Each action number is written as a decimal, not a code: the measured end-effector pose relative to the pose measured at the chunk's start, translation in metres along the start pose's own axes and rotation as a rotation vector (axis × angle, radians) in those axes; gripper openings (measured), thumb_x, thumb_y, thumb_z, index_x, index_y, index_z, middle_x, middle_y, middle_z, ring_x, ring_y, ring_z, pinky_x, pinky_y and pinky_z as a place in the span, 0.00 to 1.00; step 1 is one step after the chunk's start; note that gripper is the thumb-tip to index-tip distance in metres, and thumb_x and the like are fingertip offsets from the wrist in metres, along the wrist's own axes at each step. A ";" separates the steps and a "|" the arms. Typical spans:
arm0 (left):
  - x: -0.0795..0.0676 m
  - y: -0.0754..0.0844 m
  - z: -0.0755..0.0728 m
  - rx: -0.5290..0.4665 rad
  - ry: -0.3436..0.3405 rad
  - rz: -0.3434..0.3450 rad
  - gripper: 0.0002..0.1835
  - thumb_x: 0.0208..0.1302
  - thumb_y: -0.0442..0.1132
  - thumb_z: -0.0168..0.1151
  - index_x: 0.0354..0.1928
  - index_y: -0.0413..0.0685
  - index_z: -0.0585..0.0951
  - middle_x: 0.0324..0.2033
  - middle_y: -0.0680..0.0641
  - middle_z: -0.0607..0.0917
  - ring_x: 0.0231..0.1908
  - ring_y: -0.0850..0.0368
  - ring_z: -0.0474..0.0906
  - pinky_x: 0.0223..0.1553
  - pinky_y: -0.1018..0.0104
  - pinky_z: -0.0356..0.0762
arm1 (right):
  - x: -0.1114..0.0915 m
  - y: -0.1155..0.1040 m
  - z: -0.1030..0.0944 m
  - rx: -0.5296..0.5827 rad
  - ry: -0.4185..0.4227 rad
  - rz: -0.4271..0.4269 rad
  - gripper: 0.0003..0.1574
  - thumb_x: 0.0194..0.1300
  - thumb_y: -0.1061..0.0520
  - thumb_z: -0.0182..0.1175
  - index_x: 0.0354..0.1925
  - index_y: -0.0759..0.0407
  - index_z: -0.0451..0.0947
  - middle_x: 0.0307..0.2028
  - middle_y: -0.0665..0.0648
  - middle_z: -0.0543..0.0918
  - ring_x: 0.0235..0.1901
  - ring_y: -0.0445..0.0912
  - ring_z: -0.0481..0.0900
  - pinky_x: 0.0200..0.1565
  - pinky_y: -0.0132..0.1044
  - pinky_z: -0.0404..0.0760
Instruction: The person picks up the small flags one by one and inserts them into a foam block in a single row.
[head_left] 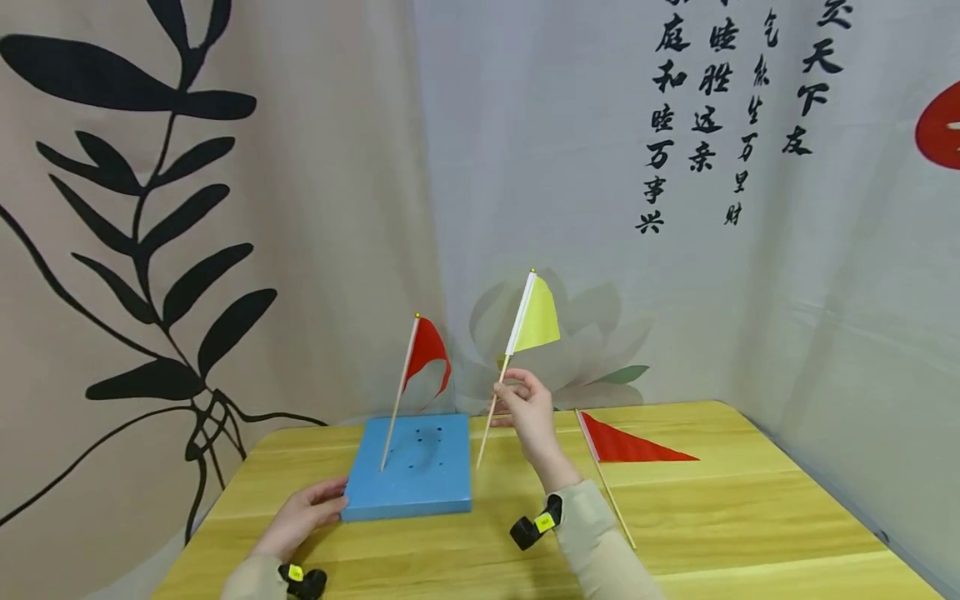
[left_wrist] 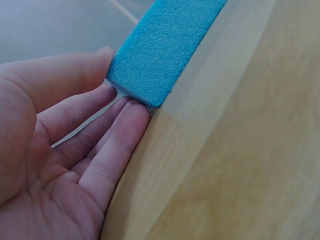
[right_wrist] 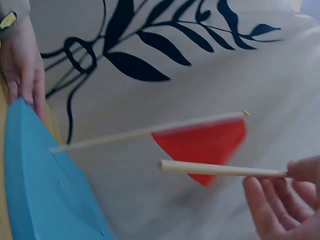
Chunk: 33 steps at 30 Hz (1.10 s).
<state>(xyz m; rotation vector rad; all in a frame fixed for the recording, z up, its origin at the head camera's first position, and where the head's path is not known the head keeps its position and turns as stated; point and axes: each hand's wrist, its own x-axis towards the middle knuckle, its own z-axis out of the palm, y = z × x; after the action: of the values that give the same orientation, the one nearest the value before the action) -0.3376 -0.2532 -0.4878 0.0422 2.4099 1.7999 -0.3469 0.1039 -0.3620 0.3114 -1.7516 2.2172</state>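
Observation:
A blue foam board (head_left: 442, 496) with several small holes lies on the table. Out of its left part rises a red flag (head_left: 426, 354) on a thin stick, leaning slightly right. My left hand (head_left: 303, 512) touches the board's near left corner; in the left wrist view the thumb tip is at the top edge and the other fingers rest against the side. Between thumb and fingers my right hand (head_left: 528, 412) pinches the wooden stick of a yellow flag (head_left: 538, 317). The stick is tilted, its lower end just right of the board. That bare end (right_wrist: 200, 167) points toward the board in the right wrist view.
A second red flag (head_left: 630, 442), triangular, lies on the table right of my right hand, its stick reaching toward me under the forearm's side. Behind the wooden table (head_left: 750, 517) hangs a pale curtain (head_left: 345, 208) printed with dark leaves and writing.

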 end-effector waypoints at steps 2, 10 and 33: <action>-0.001 0.000 0.000 -0.002 -0.001 0.003 0.32 0.67 0.41 0.63 0.66 0.29 0.67 0.61 0.29 0.71 0.57 0.38 0.73 0.50 0.50 0.79 | -0.001 0.005 0.013 0.041 0.007 -0.024 0.12 0.67 0.64 0.61 0.48 0.64 0.73 0.32 0.62 0.81 0.26 0.51 0.82 0.28 0.50 0.85; -0.014 0.001 0.008 -0.025 -0.012 0.004 0.32 0.67 0.41 0.63 0.67 0.30 0.66 0.61 0.30 0.71 0.57 0.39 0.73 0.50 0.50 0.78 | -0.012 0.006 0.058 0.071 -0.021 -0.102 0.13 0.68 0.64 0.60 0.49 0.65 0.72 0.35 0.62 0.81 0.30 0.55 0.82 0.34 0.57 0.84; -0.042 0.004 0.016 -0.024 0.012 0.029 0.33 0.67 0.41 0.63 0.66 0.28 0.66 0.60 0.30 0.72 0.55 0.42 0.74 0.50 0.52 0.79 | -0.008 0.037 0.106 0.026 -0.125 -0.132 0.15 0.69 0.63 0.58 0.52 0.67 0.72 0.38 0.68 0.79 0.38 0.67 0.78 0.33 0.50 0.85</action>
<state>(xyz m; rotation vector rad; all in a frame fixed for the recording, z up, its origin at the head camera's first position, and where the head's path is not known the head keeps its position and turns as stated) -0.2946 -0.2409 -0.4847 0.0635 2.4082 1.8458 -0.3546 -0.0081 -0.3737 0.5662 -1.7112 2.1706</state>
